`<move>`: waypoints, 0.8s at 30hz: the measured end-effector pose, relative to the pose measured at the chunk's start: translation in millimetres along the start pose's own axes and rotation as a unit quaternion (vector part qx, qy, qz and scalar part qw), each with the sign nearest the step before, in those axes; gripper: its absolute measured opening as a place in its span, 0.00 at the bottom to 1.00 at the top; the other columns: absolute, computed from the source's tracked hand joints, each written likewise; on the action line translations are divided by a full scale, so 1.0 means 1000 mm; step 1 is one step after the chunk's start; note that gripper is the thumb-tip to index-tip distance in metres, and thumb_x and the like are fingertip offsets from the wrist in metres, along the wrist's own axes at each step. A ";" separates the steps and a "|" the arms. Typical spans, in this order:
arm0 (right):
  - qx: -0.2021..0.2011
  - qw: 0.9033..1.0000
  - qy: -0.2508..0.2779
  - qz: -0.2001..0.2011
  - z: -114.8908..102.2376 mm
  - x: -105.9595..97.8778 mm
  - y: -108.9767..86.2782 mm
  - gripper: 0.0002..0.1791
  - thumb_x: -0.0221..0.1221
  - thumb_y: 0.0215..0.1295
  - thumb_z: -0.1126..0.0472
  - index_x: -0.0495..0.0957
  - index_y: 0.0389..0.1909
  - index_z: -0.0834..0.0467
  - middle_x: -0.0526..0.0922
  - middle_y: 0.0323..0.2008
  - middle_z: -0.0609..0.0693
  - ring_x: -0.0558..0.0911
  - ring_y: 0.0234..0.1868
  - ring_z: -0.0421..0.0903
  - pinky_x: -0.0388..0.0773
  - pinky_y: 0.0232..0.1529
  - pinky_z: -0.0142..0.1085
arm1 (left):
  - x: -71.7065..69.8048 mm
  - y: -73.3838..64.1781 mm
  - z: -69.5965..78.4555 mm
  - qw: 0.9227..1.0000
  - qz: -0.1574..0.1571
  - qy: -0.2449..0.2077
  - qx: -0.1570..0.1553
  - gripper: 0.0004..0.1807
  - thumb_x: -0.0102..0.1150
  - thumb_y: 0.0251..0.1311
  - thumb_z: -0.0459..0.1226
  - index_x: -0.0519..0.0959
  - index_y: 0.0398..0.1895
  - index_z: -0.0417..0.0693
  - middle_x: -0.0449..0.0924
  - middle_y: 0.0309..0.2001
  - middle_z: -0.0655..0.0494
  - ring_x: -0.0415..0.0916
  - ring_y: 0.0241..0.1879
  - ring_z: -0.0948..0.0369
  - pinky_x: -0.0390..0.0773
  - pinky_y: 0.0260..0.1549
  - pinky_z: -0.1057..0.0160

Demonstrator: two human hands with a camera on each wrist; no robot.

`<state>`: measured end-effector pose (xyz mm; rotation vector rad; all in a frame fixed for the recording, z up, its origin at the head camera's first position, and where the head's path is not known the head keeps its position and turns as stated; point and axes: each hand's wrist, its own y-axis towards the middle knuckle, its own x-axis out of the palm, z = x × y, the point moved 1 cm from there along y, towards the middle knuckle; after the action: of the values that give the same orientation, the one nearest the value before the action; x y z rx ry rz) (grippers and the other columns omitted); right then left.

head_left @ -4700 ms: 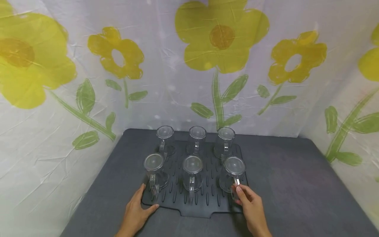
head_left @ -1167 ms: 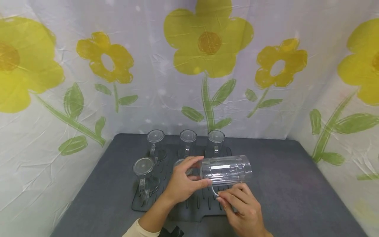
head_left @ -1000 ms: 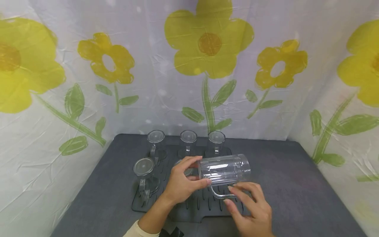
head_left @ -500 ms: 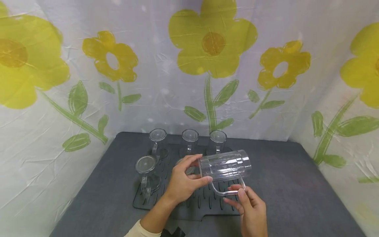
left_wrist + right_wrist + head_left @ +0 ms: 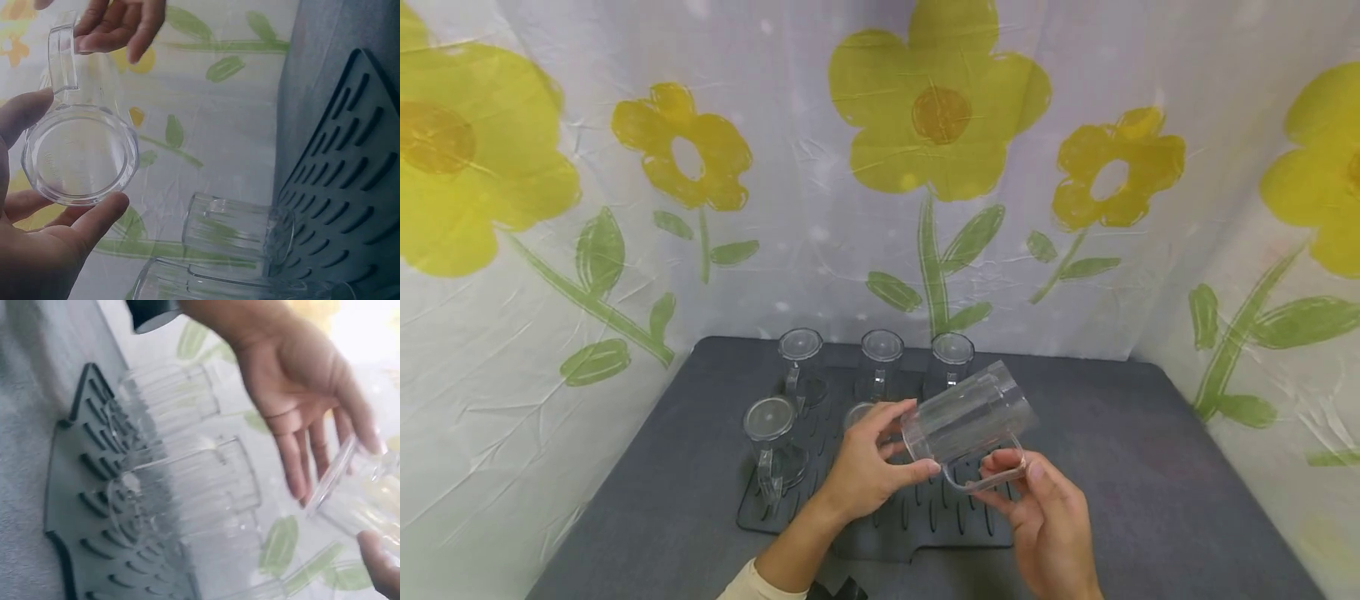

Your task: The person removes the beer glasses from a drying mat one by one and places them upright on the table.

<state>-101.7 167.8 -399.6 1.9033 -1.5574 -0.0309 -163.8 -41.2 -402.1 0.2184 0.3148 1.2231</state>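
A clear glass mug (image 5: 966, 421) is held above the ridged mat, its base to the left and its mouth tilted up to the right. My left hand (image 5: 863, 467) grips it round the base end, thumb near the handle and fingers on the far side. In the left wrist view the round mug base (image 5: 81, 156) faces the camera between thumb and fingers. My right hand (image 5: 1051, 508) pinches the mug's handle (image 5: 996, 479) from the right, thumb on its outer end. The right wrist view is blurred and shows the mug (image 5: 359, 497) only partly.
Upside-down glass mugs stand on the dark drying mat (image 5: 887, 537): three in the back row, including the back left mug (image 5: 801, 362), and a front left mug (image 5: 771, 446). A front middle mug (image 5: 859, 412) is mostly hidden by my left hand. A flowered curtain (image 5: 805, 275) backs the grey table (image 5: 1112, 467).
The front right mug has left the mat and been laid sideways, its base in my left hand. My right hand released the handle, then took it again; the mouth has since tilted upward.
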 end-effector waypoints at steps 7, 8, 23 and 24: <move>0.057 0.996 0.056 -0.037 -0.012 0.004 0.003 0.26 0.27 0.80 0.64 0.76 0.53 0.68 0.77 0.49 0.57 0.76 0.51 0.51 0.78 0.49 0.51 | 0.004 -0.003 -0.004 0.999 -0.006 0.040 0.007 0.40 0.74 0.51 0.36 0.67 0.68 0.40 0.70 0.58 0.49 0.70 0.58 0.53 0.75 0.53 0.58; 0.071 0.995 0.065 -0.037 -0.014 0.006 0.003 0.27 0.27 0.80 0.63 0.76 0.53 0.67 0.78 0.49 0.56 0.76 0.51 0.50 0.78 0.50 0.52 | 0.005 -0.003 -0.004 0.999 -0.006 0.047 0.007 0.40 0.74 0.51 0.37 0.67 0.68 0.40 0.70 0.58 0.49 0.70 0.58 0.53 0.74 0.54 0.57; 0.182 0.971 -0.080 0.135 -0.024 0.035 0.003 0.11 0.56 0.71 0.63 0.80 0.38 0.69 0.80 0.36 0.56 0.81 0.41 0.51 0.80 0.45 0.53 | 0.016 -0.001 -0.007 0.994 -0.015 0.105 0.025 0.41 0.75 0.50 0.37 0.66 0.68 0.42 0.71 0.58 0.54 0.69 0.59 0.54 0.75 0.53 0.54; 0.177 0.970 -0.085 0.141 -0.024 0.036 0.004 0.11 0.57 0.70 0.64 0.79 0.37 0.71 0.80 0.35 0.56 0.81 0.40 0.51 0.80 0.44 0.53 | 0.017 0.000 -0.007 0.994 -0.016 0.109 0.025 0.41 0.75 0.50 0.37 0.66 0.68 0.42 0.71 0.59 0.54 0.69 0.59 0.54 0.75 0.53 0.55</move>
<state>-84.8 147.6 -365.4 1.9633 -2.0509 0.2280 -161.2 -25.1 -411.1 0.1231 0.5366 1.2090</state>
